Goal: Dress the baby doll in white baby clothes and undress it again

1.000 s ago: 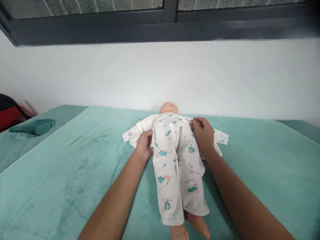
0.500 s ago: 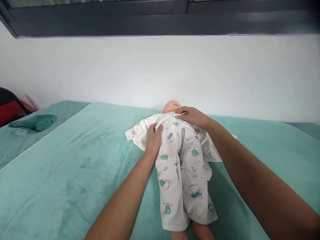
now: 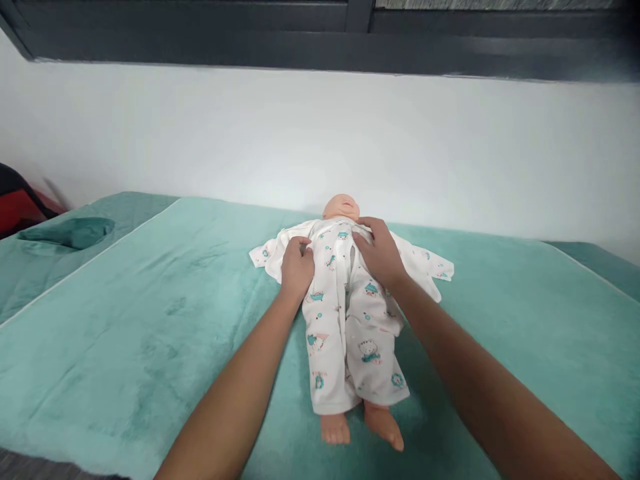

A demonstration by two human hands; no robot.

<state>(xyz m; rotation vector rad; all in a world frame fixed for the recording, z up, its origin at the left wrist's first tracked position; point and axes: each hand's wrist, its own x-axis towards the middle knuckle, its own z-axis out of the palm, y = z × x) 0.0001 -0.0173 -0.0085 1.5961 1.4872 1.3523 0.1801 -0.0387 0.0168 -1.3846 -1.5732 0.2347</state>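
Observation:
A baby doll (image 3: 341,207) lies on its back, its head toward the wall and its bare feet toward me. It wears a white long-sleeved top (image 3: 425,261) with the sleeves spread out, and white baby pants (image 3: 327,333) with teal animal prints, which reach high over its chest. At the left side of the pants' upper part, my left hand (image 3: 299,265) is closed on the cloth, thumb in front. My right hand (image 3: 381,253) grips the opposite side near the waistband, thumb on the front. The fingertips of both hands are partly hidden.
A teal plush cover (image 3: 150,320) with pale seams spreads under the doll. A fold or pocket of darker teal cloth (image 3: 70,232) lies at the left, near a red and black object (image 3: 20,207). Behind stand a white wall (image 3: 225,133) and a dark window frame (image 3: 200,43).
My right hand has moved from near the doll's chin down to the side of the pants. The left hand stays at the other side. The view has shifted, and both feet now show fully.

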